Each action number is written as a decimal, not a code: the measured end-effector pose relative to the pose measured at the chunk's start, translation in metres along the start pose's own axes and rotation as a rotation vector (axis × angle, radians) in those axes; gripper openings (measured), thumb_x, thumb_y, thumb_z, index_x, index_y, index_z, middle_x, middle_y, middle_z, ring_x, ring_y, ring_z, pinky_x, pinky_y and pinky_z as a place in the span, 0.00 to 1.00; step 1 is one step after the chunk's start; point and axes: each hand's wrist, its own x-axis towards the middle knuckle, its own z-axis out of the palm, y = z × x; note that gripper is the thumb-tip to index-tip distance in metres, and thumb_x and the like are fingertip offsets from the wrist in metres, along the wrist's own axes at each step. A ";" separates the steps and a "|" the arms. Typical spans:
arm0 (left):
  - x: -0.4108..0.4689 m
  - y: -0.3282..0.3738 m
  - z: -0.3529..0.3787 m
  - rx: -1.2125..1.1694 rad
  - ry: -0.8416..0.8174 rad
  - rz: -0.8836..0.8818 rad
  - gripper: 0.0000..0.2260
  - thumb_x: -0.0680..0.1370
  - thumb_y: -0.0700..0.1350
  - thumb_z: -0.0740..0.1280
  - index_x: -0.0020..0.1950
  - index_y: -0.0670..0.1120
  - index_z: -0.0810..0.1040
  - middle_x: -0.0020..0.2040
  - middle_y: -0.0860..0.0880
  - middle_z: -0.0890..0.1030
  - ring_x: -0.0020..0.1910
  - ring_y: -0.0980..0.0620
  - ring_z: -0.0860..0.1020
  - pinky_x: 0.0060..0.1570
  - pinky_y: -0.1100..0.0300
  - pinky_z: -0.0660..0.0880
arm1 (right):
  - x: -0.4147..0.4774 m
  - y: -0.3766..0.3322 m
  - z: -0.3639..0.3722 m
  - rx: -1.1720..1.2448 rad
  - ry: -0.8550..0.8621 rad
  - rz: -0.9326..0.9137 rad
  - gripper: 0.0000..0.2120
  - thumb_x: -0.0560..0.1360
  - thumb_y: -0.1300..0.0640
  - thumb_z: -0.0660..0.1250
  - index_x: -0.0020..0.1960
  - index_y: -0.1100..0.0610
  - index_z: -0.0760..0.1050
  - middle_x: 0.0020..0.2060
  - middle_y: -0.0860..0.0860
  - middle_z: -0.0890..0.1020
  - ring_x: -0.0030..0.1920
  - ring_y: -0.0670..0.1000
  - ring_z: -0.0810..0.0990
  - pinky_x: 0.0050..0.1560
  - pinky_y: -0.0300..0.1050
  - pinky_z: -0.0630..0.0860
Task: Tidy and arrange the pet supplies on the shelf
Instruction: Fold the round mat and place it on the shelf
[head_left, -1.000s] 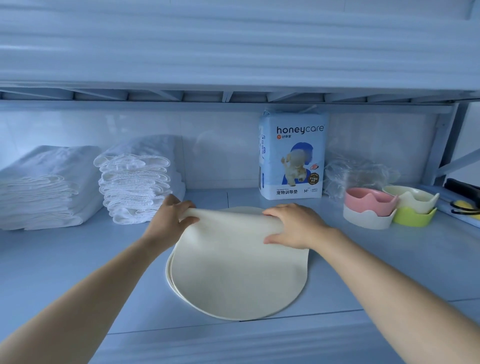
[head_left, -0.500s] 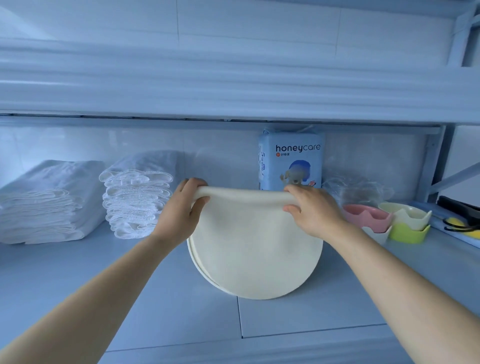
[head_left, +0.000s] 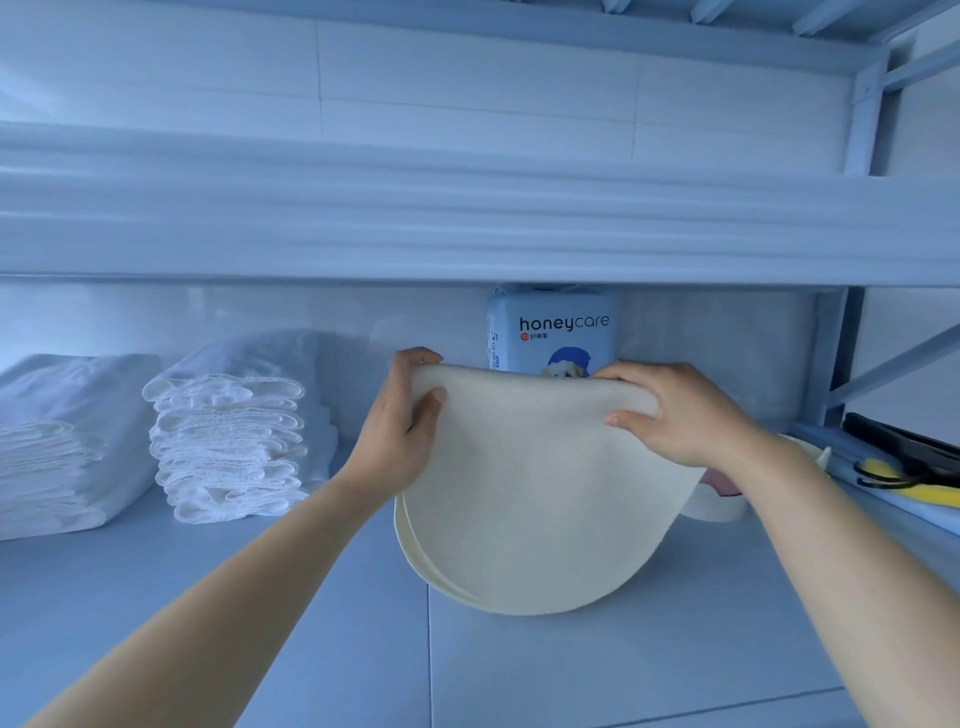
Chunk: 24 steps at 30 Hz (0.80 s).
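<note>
1. Mats, 2 cream discs, hang upright below the fingers, lower edge near the shelf.
2. Left hand and right hand each grip the top edge, fingers curled over it.
3. Pack behind the fingers; towels left of them.

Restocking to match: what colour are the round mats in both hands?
The round mats are plain cream; head view.
</note>
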 end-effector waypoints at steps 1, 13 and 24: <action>0.003 -0.004 0.008 0.016 -0.016 -0.042 0.12 0.80 0.42 0.58 0.56 0.59 0.63 0.46 0.62 0.71 0.29 0.58 0.67 0.29 0.72 0.67 | 0.005 0.007 0.002 -0.005 -0.021 0.007 0.17 0.71 0.53 0.70 0.58 0.39 0.72 0.52 0.38 0.80 0.53 0.46 0.77 0.53 0.45 0.74; -0.014 -0.076 0.071 0.536 -0.458 -0.358 0.31 0.76 0.39 0.64 0.75 0.51 0.53 0.73 0.46 0.54 0.53 0.45 0.75 0.52 0.59 0.70 | 0.027 0.075 0.102 -0.199 -0.202 0.120 0.21 0.73 0.49 0.69 0.64 0.42 0.69 0.62 0.47 0.76 0.59 0.52 0.75 0.54 0.45 0.70; -0.026 -0.083 0.110 0.585 -0.614 -0.247 0.26 0.77 0.49 0.64 0.73 0.56 0.59 0.75 0.52 0.48 0.68 0.47 0.63 0.61 0.54 0.69 | 0.055 0.080 0.132 -0.420 0.091 -0.018 0.12 0.76 0.56 0.64 0.60 0.52 0.71 0.54 0.48 0.80 0.52 0.52 0.78 0.52 0.46 0.66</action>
